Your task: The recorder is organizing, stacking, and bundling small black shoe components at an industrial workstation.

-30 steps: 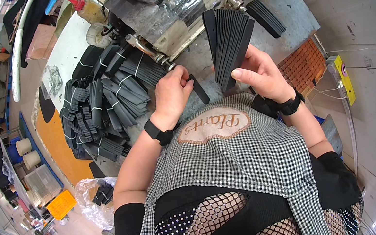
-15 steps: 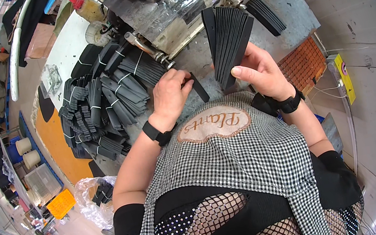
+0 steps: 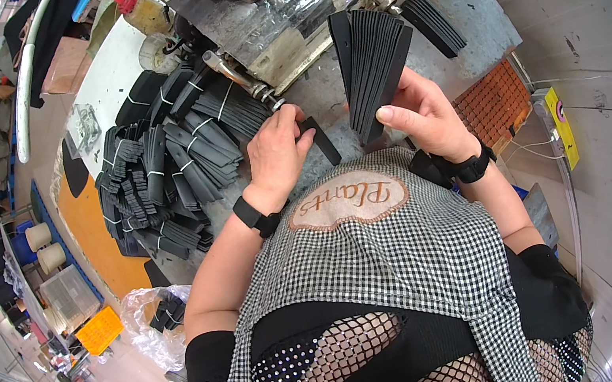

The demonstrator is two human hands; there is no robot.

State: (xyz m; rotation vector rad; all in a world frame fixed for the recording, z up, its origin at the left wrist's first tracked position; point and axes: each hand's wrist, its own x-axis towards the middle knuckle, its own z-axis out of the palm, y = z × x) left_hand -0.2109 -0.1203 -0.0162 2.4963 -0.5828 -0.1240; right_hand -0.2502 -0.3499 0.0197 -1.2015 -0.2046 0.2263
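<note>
Okay, so closest to me was my checked apron (image 3: 381,259), with a loose black strip (image 3: 328,146) on the grey table (image 3: 489,42) just past its top edge. My left hand (image 3: 275,148) had thumb and fingers curled close together at the strip's upper end; can't tell whether they were really pinching it. What changed in that last second was tiny: that end swung a bit left and more of the strip showed. My right hand (image 3: 429,122) stayed put, thumb and fingers pinching a fanned bundle (image 3: 375,60) of black strips by its lower end. I'd say that means only the single piece was being handled, with the bundle just held. Farther out, tied bundles (image 3: 155,165) were heaped on the left, a smaller stack (image 3: 433,25) lay off right, and the grimy machine (image 3: 296,28) sat behind everything.
</note>
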